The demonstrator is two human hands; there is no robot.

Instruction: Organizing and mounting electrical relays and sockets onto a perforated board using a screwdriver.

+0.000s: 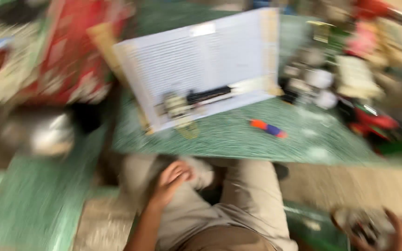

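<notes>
Green table point(238, 139), open white ruled book point(201, 60), orange-and-blue pen point(268, 128), red patterned box point(70, 60); all blurred

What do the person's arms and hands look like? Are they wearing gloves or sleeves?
No gloves and no sleeves show. The left hand and its forearm are bare, and so is the right hand. No watch or ring can be made out, but the picture is blurry.

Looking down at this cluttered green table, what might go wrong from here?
The open notebook juts over the green table's near edge, so a knock might tip it off. The orange pen lies loose and may roll. The left hand rests on the knee; the right hand grips something blurred low down, which could perhaps slip.
</notes>
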